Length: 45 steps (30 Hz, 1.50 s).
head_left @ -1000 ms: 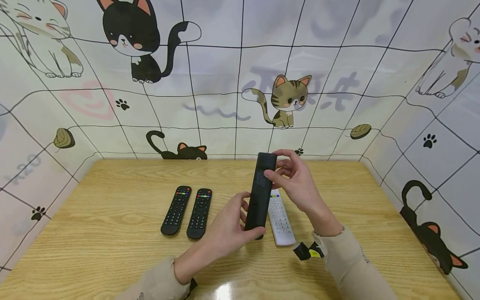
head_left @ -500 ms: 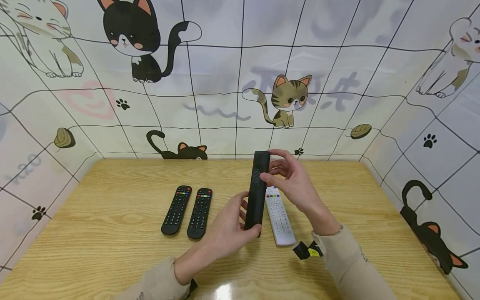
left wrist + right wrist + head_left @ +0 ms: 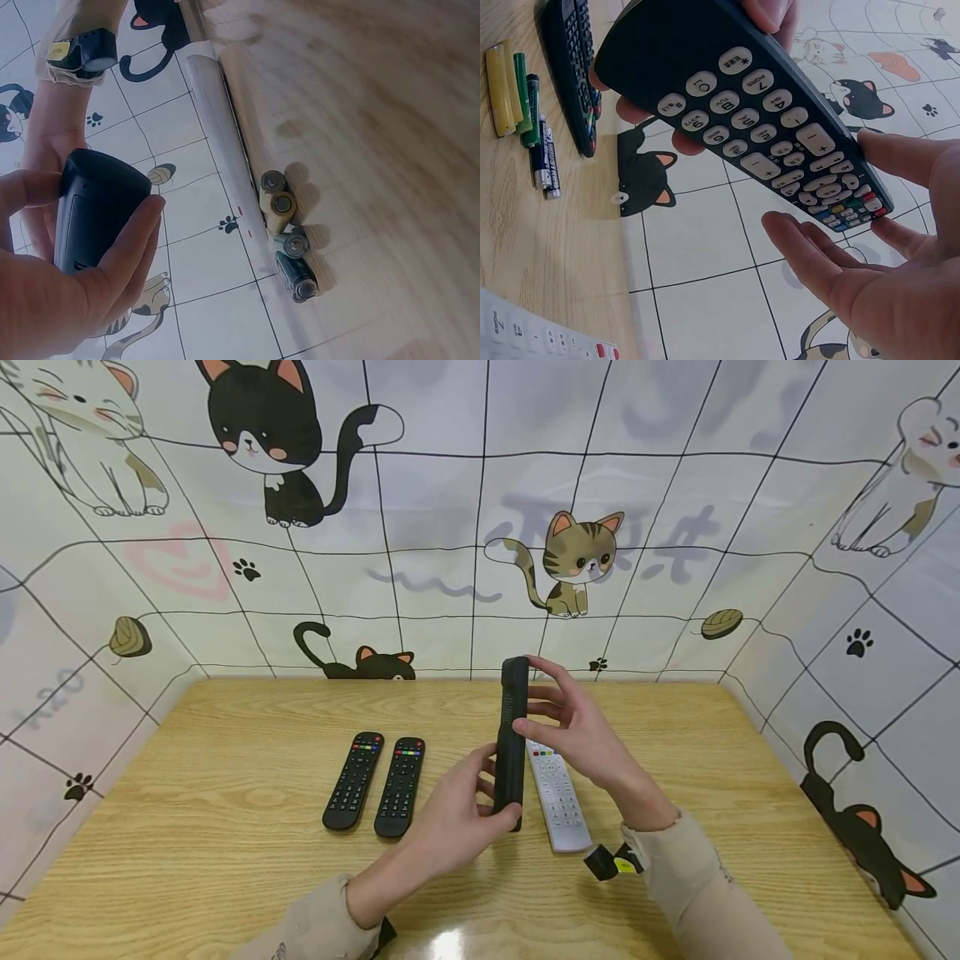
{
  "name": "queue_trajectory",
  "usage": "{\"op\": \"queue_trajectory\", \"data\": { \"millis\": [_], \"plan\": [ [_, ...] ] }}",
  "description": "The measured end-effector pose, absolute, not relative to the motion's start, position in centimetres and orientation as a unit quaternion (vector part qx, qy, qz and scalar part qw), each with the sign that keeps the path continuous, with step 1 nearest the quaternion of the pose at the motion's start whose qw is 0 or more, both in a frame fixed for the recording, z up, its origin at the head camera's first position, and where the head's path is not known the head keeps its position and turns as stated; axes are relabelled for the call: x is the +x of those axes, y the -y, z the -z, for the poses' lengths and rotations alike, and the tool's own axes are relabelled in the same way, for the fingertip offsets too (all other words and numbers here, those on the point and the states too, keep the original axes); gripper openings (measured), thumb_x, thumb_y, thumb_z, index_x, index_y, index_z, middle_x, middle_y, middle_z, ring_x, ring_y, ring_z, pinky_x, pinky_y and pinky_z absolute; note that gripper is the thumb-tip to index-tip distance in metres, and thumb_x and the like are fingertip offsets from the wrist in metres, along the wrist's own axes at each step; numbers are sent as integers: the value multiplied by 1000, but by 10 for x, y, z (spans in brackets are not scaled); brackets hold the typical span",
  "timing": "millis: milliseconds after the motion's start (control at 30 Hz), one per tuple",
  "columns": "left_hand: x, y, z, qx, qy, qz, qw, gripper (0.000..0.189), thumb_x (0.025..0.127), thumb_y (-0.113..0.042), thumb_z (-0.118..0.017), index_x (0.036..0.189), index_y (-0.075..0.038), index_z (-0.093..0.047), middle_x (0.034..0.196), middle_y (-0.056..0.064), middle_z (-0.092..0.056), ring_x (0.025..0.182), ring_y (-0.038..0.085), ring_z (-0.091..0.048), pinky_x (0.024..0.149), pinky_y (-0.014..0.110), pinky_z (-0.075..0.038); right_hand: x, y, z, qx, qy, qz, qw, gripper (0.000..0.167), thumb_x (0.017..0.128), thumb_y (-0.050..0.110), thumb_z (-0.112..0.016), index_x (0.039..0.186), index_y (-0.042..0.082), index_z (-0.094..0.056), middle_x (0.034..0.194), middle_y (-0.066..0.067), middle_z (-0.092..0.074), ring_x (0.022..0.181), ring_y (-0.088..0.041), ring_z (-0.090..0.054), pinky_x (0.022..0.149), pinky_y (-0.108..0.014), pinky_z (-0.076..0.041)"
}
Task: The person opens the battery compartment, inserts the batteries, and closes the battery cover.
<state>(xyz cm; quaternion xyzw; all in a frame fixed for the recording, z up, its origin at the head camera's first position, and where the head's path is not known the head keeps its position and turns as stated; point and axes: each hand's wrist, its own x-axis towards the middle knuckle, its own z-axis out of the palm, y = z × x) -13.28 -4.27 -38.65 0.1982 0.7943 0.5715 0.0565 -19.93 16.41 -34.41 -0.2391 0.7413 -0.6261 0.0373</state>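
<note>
Left hand (image 3: 463, 810) low, curled round black remote (image 3: 510, 756); right hand (image 3: 581, 731) higher, pinching its upper end.

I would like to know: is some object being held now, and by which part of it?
A black remote control. The left hand grips its lower end; the right hand holds its upper end, near the coloured buttons.

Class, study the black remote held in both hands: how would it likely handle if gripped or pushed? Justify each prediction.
The black remote is probably stiff: its body shows no sagging between the left hand and right hand. It would likely tip if stood on end and pushed, being long and narrow. Its smooth-looking casing may be slightly slippery.
</note>
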Motion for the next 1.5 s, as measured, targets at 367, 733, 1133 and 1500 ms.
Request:
{"op": "queue_trajectory", "data": {
  "millis": [367, 733, 1133, 1500],
  "plan": [
    [-133, 43, 387, 223, -786, -572, 67, 68, 93, -7, -69, 155, -3, -40, 120, 8, -59, 97, 18, -65, 76, 28, -59, -198, -161, 347, -236, -720, 651, 42, 81, 93, -3, -73, 160, 18, -32, 143, -21, -52, 123, -38, -58, 92, -40, -56],
    [-132, 41, 389, 236, -778, -575, 95, 71, 97, -9, -69, 159, -8, -34, 125, 9, -58, 104, 20, -66, 81, 29, -58, -196, -164, 349, -228, -744, 627, 28, 78, 93, 5, -76, 158, 23, -38, 141, -17, -53, 120, -35, -58, 90, -45, -56],
    [-130, 50, 391, 279, -841, -461, 41, 64, 98, -20, -70, 152, 0, -43, 126, 8, -60, 107, 25, -63, 88, 35, -55, -197, -181, 342, -194, -819, 541, 5, 76, 92, 20, -81, 156, 28, -42, 137, -13, -57, 115, -32, -61, 88, -46, -56],
    [-129, 58, 390, 299, -869, -393, 38, 60, 100, -25, -69, 151, -3, -46, 131, 10, -58, 115, 25, -59, 93, 41, -52, -204, -205, 342, -163, -871, 463, -11, 76, 92, 28, -80, 157, 27, -42, 132, -15, -58, 112, -33, -62, 85, -48, -56]
  ]
}}
